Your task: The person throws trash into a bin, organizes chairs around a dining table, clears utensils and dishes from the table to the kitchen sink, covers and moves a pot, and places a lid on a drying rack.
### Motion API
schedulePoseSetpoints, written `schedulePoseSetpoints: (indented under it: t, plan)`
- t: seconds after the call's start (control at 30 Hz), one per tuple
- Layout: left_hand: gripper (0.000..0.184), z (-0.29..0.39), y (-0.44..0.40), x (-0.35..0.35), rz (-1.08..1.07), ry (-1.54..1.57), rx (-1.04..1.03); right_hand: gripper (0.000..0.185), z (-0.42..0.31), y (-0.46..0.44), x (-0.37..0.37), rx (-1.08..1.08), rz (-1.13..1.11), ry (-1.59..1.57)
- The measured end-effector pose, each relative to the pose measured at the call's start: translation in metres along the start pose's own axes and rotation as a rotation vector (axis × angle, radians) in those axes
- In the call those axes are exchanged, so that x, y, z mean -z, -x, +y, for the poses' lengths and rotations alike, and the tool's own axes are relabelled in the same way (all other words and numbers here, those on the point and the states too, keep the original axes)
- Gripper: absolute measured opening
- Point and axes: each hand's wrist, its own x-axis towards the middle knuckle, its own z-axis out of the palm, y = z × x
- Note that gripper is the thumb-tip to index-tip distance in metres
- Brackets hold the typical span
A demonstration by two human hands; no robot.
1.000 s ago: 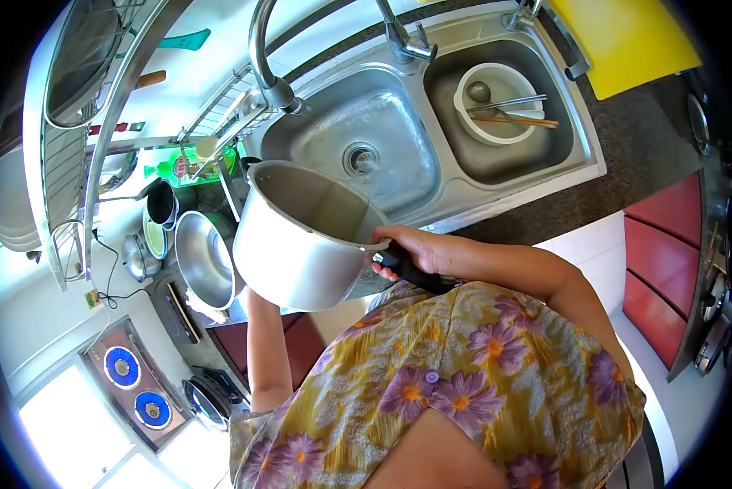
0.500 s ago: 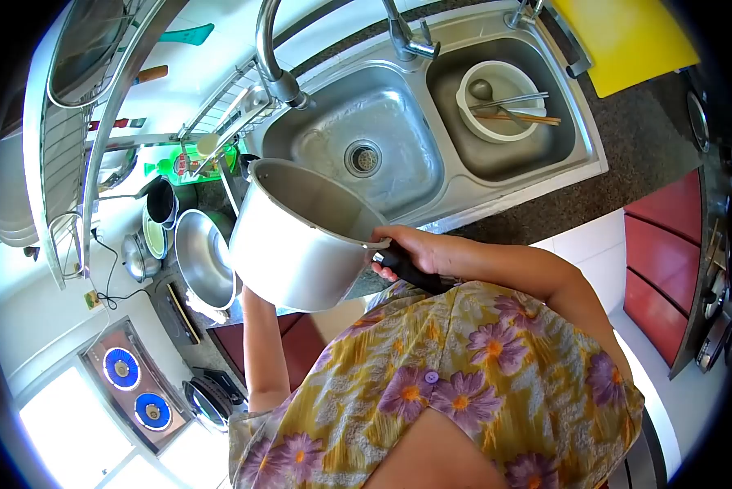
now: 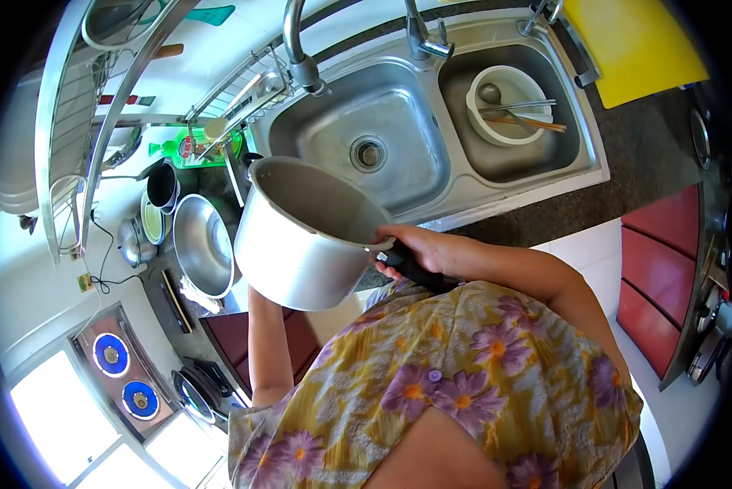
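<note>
A large silver pressure cooker pot [image 3: 288,265] without a lid is tilted in front of me, beside the left sink basin. Its open mouth faces up and toward the sink, and the inside is shadowed. My right hand [image 3: 419,248] is closed around the base of its black handle [image 3: 419,273], with the thumb on the rim. My left forearm reaches up behind the pot. The pot hides my left hand, so its fingers do not show.
Past the pot lies the left sink basin [image 3: 411,175] under a curved faucet [image 3: 305,73]. A white bowl [image 3: 508,138] with a ladle and chopsticks sits in the right basin. A steel basin [image 3: 203,244] stands left, below a metal rack [image 3: 109,155]. A yellow board [image 3: 639,53] lies at far right.
My view has turned slightly, so the sink and counter appear a little farther right. The pot looks slightly shifted, while my right hand keeps its hold on the handle.
</note>
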Motion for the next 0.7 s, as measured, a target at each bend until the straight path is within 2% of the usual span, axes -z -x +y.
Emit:
schedulePoseSetpoints:
  t: [0.17,0.27,0.47,0.6,0.67,0.7]
  plan:
    - [0.049,-0.015,-0.001,-0.001,-0.001,0.028,0.019,0.027,0.004,0.020,-0.011,0.022,0.119,0.083]
    - [0.049,-0.031,-0.002,-0.002,-0.009,0.050,0.049,0.026,0.007,0.042,-0.022,0.121,0.229,0.207]
    - [0.049,-0.064,0.007,-0.003,-0.003,0.123,0.075,0.023,0.011,0.070,-0.017,0.332,0.387,0.659]
    - [0.049,-0.079,0.009,0.004,-0.036,0.168,0.093,0.021,0.016,0.086,-0.006,0.435,0.475,0.759]
    - [0.048,-0.085,0.010,0.014,-0.153,0.226,0.127,0.024,0.023,0.092,-0.002,0.515,0.508,0.747]
    - [0.048,-0.090,0.008,0.015,-0.107,0.168,0.118,0.023,0.028,0.097,0.003,0.558,0.537,0.732]
